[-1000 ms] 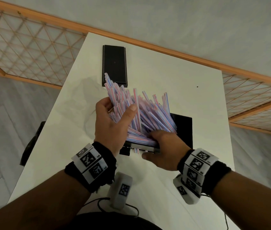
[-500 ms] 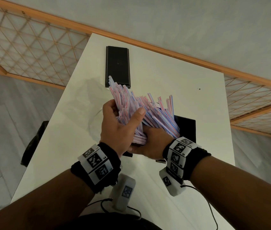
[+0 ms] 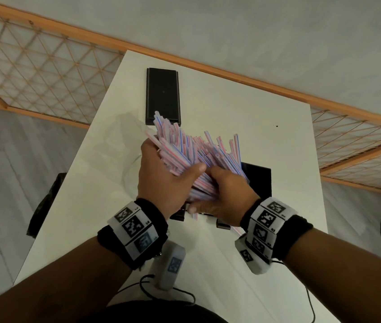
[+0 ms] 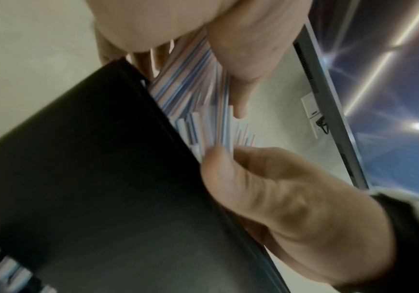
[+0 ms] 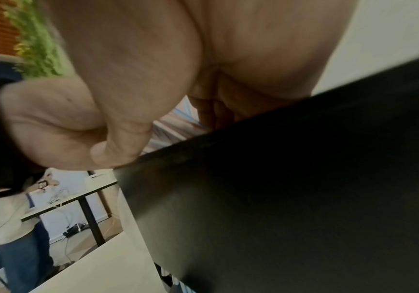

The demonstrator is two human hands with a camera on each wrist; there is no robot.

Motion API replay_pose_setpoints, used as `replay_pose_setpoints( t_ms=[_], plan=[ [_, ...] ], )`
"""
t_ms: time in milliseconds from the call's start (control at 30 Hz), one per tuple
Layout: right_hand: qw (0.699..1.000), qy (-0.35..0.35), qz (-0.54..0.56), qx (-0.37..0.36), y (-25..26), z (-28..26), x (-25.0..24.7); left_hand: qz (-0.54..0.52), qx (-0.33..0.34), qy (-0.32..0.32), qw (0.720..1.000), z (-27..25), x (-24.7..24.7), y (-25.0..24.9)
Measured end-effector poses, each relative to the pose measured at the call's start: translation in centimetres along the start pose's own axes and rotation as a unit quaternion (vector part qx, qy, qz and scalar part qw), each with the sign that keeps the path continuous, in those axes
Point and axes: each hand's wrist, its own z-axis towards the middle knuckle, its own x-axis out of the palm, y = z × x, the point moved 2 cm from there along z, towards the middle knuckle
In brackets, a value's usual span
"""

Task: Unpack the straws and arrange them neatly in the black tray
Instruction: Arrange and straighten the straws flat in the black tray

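I am gripping the straws in one fanned bundle: my left hand is wrapping their upper part, and my right hand is closing round the lower ends. The bundle is hovering above the black tray; arranging is not yet done. A second black tray is lying beyond it on the worktop, unobstructed.

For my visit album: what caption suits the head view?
Both hands, left hand and right hand, grip a fanned bundle of striped straws above a black tray.
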Motion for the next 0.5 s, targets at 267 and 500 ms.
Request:
replay_pose_setpoints(
  t_ms=[267, 500],
  plan=[
    [0.994, -0.061, -0.088, -0.002, -3.2, -4.6, 0.0, -0.046, -0.031, -0.018, 0.998, -0.6, -0.1, -0.1],
    [0.986, 0.032, -0.156, 0.044, -4.5, -2.1, 0.7, -0.067, -0.03, -0.03, 0.997, -0.6, 0.1, 0.4]
  ],
)
